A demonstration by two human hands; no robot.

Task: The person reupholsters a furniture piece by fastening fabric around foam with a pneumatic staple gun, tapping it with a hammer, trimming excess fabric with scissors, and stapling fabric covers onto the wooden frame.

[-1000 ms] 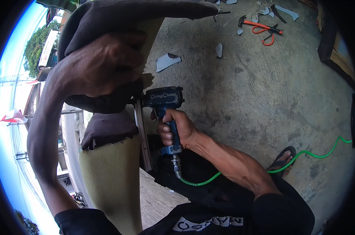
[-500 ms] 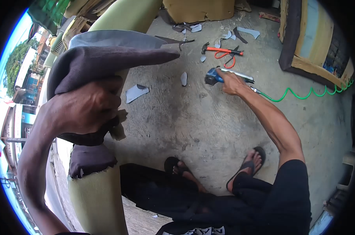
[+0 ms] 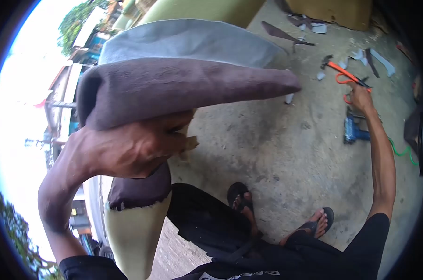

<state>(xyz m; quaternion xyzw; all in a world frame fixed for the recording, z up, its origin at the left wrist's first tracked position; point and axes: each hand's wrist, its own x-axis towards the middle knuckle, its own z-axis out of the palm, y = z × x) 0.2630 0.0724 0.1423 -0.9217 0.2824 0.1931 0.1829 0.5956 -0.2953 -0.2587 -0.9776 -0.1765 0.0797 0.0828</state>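
My left hand (image 3: 136, 147) is closed around the lower edge of a brown fabric cover (image 3: 188, 86) with a grey-blue backing (image 3: 188, 42). The fabric folds over above my knuckles, its narrow end pointing right. Below the hand, a pale green foam-padded piece (image 3: 136, 233) has a dark fabric patch (image 3: 143, 186) wrapped on it. My right hand (image 3: 361, 99) reaches down to the floor, its fingers closed at the orange-handled scissors (image 3: 344, 79), which lie against an orange-handled hammer (image 3: 335, 66). Just below that hand, a blue pneumatic staple gun (image 3: 355, 133) rests on the concrete.
Fabric scraps (image 3: 379, 60) are scattered on the concrete floor (image 3: 267, 144). A green coiled air hose (image 3: 403, 151) runs off to the right. A tan upholstered piece (image 3: 333, 11) stands at the back. My sandalled feet (image 3: 241, 196) are below; a street lies to the left.
My right hand has let go of the staple gun, leaving it on the floor, and has moved to the scissors. The view has turned left; my left hand still grips the fabric.
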